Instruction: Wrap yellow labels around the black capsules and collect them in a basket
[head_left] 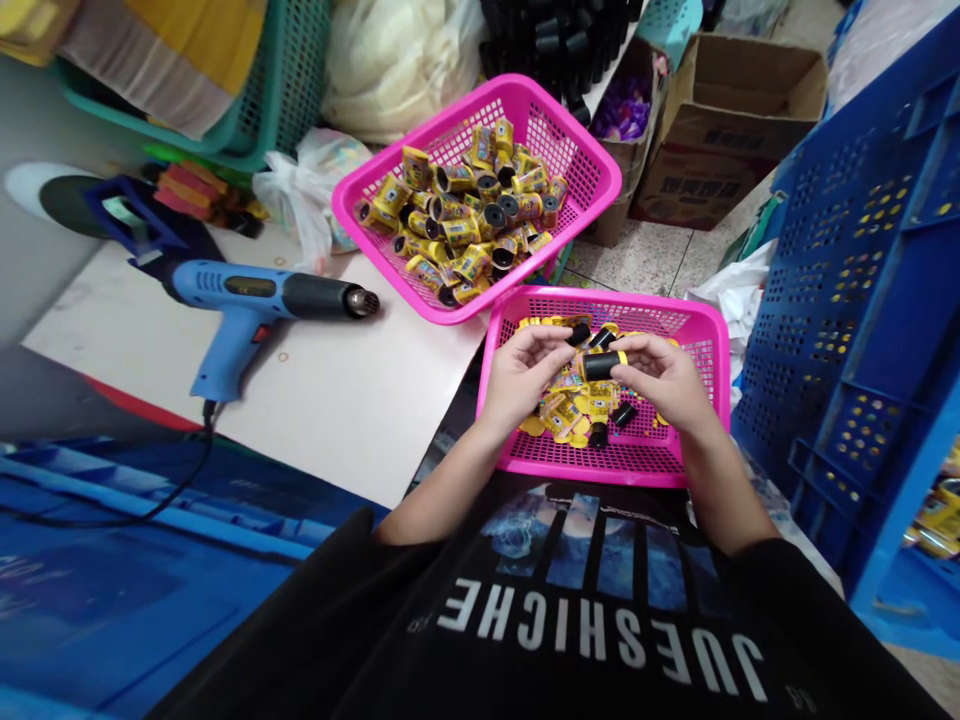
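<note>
Over the lower pink basket [637,475], both hands meet around a small black cylinder [601,366] with a yellow rim at its right end. My right hand [660,378] pinches that cylinder near the yellow end. On the other side, my left hand [529,372] has its fingers pressed together, with a black piece [578,333] at the fingertips. Beneath them in the basket lie yellow discs, printed yellow labels [561,414] and several loose black cylinders [623,414].
An upper pink basket [433,312] holds many yellow-wrapped black cylinders [460,231]. A blue heat gun [259,300] lies on the white table [352,400] at left. Cardboard boxes [701,180] stand behind, and blue crates [862,300] stand at right.
</note>
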